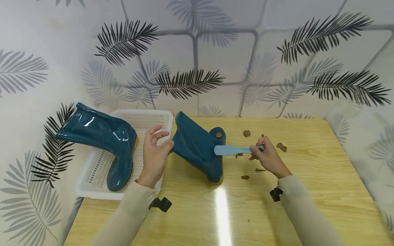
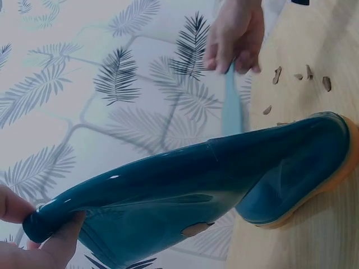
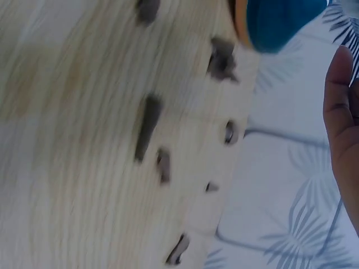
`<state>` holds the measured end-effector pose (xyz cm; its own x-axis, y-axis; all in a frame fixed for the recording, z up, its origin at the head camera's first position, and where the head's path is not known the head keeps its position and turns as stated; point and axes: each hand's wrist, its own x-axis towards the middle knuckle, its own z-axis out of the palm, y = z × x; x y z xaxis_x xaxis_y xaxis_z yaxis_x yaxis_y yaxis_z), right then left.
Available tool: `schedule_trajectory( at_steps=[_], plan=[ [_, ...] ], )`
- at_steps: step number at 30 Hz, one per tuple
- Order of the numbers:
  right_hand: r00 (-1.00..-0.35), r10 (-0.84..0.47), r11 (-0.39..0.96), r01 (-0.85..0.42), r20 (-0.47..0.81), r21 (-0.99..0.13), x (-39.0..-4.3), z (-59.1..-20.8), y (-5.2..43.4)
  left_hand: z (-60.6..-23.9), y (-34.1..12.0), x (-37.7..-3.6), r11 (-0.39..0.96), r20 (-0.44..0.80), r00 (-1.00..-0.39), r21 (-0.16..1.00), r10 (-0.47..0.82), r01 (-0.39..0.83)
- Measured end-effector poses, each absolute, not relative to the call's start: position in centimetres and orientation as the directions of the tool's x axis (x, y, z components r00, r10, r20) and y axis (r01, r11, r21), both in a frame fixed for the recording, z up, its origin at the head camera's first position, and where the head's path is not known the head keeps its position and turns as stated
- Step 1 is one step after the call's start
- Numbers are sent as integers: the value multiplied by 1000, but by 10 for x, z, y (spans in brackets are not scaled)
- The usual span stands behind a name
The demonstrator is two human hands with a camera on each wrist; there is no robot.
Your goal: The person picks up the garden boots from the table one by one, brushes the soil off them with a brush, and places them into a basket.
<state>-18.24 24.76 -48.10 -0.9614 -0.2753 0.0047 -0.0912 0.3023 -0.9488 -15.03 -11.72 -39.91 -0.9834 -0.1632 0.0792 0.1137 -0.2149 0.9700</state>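
A dark teal rubber boot [image 1: 197,143] with an orange-tan sole is tilted over the table, its sole side to the right. My left hand [image 1: 155,155] pinches the rim of its shaft between thumb and fingers. My right hand [image 1: 267,156] grips the narrow handle of a light-blue flat scraper [image 1: 231,150], whose broad blade overlaps the boot near the ankle. In the left wrist view the blade reaches the boot's upper side, and a brown patch [image 2: 196,228] shows on the shaft. Only part of my right hand [image 3: 342,123] appears in its wrist view.
A second teal boot [image 1: 118,136] lies across a white perforated basket [image 1: 89,194] on the left. Several brown mud-like bits, including one clump [image 1: 281,147], are scattered on the wooden table [image 1: 323,191]. A leaf-patterned wall covering [image 1: 215,102] stands behind the table.
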Motion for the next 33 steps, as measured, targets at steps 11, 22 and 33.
schedule_trajectory(
  at_steps=[11, 22, 33],
  plan=[
    [-963, -268, 295, -125, 44, -947, -181, -481, 248, -384, -110, -161, -292, 158, -979, 938, -125, 188],
    [-975, -224, 397, -78, -14, -914, -178, -484, 265, -377, -110, -165, -307, 161, -974, 930, -157, 203],
    [-989, -145, 315, -68, 23, -947, -208, -470, 241, -378, -106, -163, -288, 162, -981, 939, -109, 187]
  ],
)
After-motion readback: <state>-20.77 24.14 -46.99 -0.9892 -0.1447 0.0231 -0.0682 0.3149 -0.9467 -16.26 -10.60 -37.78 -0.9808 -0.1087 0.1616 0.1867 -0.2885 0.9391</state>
